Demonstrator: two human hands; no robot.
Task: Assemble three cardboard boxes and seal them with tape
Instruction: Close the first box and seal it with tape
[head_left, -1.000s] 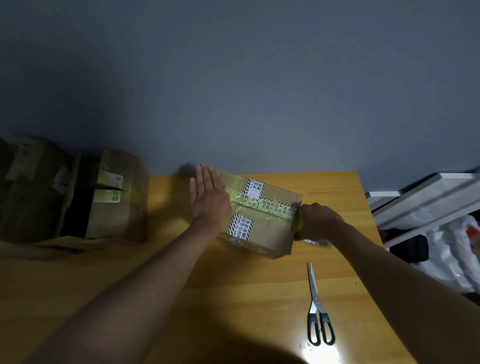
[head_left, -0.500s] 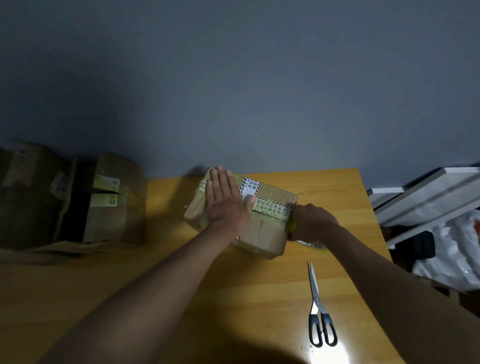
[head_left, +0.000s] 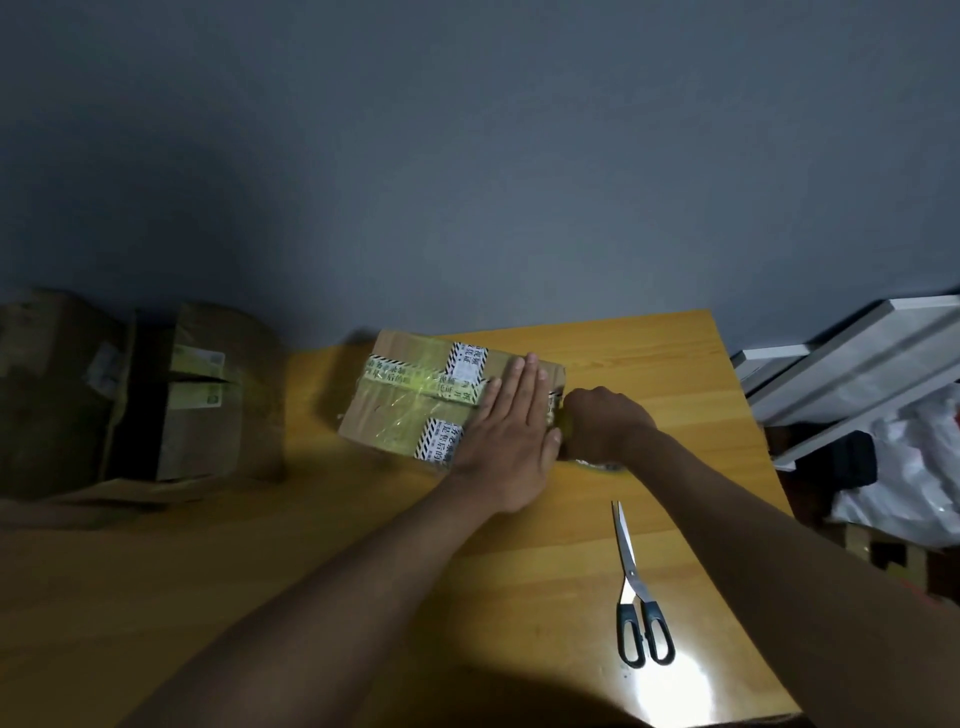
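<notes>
The yellow wooden worktop (head_left: 519, 571) holds a brown cardboard box with yellow tape (head_left: 410, 410) near its far edge. Silver scissors with black handles (head_left: 638, 597) lie flat near the right edge, blades pointing away. More brown cardboard boxes (head_left: 171, 395) sit at the far left side.

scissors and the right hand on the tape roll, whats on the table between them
Nothing: in the head view only bare wooden table lies between the scissors and the right hand gripping the tape roll.
</notes>
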